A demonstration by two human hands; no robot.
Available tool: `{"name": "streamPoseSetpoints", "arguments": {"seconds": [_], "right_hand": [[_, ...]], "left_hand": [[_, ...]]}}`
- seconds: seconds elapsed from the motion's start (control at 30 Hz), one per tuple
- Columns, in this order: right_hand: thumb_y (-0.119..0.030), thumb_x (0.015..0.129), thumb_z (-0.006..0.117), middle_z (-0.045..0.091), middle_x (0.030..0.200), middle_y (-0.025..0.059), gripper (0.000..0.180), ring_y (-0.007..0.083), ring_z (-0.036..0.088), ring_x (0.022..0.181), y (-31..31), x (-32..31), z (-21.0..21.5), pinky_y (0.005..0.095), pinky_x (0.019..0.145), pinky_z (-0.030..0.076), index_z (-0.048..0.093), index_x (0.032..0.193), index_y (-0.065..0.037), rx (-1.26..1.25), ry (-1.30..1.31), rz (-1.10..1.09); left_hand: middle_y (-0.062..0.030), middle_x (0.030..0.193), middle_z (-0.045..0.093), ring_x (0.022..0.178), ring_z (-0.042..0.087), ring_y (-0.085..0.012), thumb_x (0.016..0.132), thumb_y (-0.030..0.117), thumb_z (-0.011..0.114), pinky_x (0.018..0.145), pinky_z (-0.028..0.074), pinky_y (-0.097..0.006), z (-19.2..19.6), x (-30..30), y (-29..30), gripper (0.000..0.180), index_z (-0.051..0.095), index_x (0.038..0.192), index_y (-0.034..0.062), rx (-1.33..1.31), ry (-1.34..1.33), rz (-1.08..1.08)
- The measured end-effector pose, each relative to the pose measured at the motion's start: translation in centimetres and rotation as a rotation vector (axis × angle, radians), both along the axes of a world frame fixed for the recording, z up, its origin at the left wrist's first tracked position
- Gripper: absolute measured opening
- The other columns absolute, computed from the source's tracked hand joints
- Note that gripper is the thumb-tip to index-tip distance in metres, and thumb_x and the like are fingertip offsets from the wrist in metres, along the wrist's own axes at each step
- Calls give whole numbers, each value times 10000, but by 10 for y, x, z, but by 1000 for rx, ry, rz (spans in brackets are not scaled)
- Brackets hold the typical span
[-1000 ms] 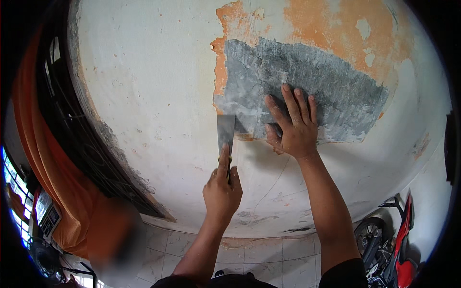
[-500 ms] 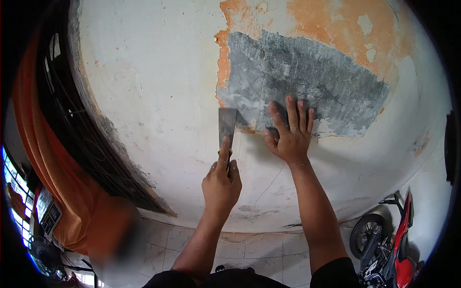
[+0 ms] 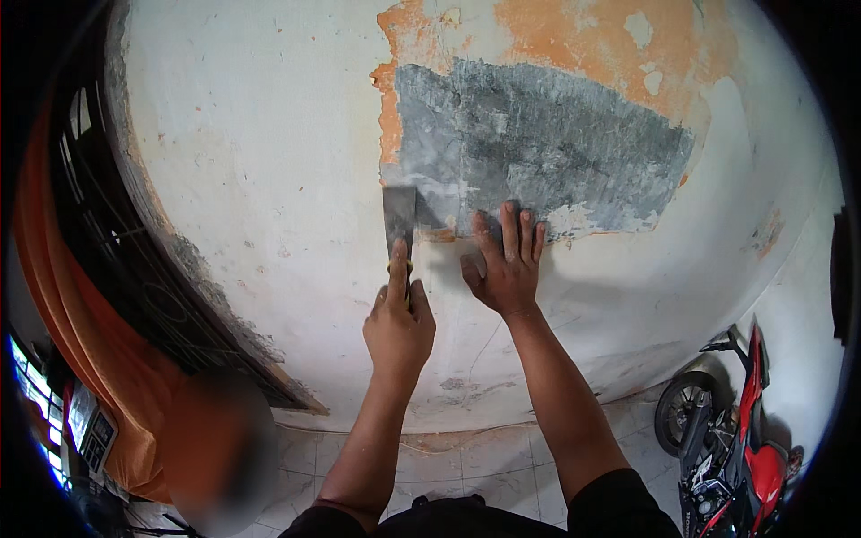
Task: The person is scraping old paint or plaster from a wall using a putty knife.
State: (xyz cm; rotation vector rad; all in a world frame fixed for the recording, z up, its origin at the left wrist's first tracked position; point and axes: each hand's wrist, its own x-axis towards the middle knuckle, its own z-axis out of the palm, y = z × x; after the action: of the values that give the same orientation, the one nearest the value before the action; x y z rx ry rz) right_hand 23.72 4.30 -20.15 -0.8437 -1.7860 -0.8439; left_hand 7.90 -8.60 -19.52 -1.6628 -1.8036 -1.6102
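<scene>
My left hand (image 3: 400, 325) is closed round the handle of a putty knife (image 3: 400, 212), its index finger stretched along the blade. The wide metal blade points up and lies against the white wall (image 3: 251, 215), at the lower left corner of a bare grey patch (image 3: 547, 143). Ragged orange paint (image 3: 388, 117) borders that patch on the left. My right hand (image 3: 509, 269) rests on the wall with fingers spread, its fingertips at the patch's lower edge. It holds nothing.
A dark window grille (image 3: 134, 242) and an orange curtain (image 3: 85, 332) stand at the left. At the lower right a red and black motorbike (image 3: 753, 457) is parked on the tiled floor (image 3: 502, 462). More orange paint (image 3: 619, 45) shows at the upper right of the wall.
My right hand has slid down, away from the middle of the grey patch to its lower edge. The view has shifted slightly; the putty knife stays near the patch's lower left corner.
</scene>
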Motion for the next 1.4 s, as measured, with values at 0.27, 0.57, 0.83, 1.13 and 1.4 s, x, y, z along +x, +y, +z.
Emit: {"name": "streamPoseSetpoints", "arguments": {"seconds": [0.27,0.57,0.83,1.13,1.4], "right_hand": [[-456,930,620,265,1680,137,635,360,139,1573,-8,-3,-38,572,1254,108,496,1528,-282,-135,19,21],[-367,946,622,348,1639,114,671,355,373,1476,-28,8,-47,549,1228,257,436,1554,-154,-265,20,110],[-122,1037,493,548,1487,196,464,351,486,1417,-63,0,-15,482,1202,322,512,1496,-68,-383,318,407],[-220,1092,444,493,1538,182,452,347,465,1431,-90,-13,6,403,1150,412,477,1516,-65,-766,408,845],[-246,1092,463,445,1564,225,486,342,418,1467,-81,-33,33,381,1190,355,444,1534,-47,-790,552,1047]], "left_hand": [[-162,946,736,778,729,-323,975,90,595,634,586,-436,-14,0,-1,646,389,1580,189,-43,29,16],[-207,1101,706,909,715,-349,989,87,586,723,584,-436,-22,17,11,626,384,1578,151,-46,-5,-14],[-189,947,728,740,723,-327,985,112,606,621,586,-426,-13,28,26,630,394,1577,146,57,66,17],[-231,1375,629,1202,667,-357,1085,163,413,950,548,-389,-23,61,-4,485,411,1564,82,-23,-344,-356],[-184,1573,459,1419,480,-250,1075,67,411,1129,416,-339,27,32,3,493,376,1563,6,-65,-399,-518]]}}
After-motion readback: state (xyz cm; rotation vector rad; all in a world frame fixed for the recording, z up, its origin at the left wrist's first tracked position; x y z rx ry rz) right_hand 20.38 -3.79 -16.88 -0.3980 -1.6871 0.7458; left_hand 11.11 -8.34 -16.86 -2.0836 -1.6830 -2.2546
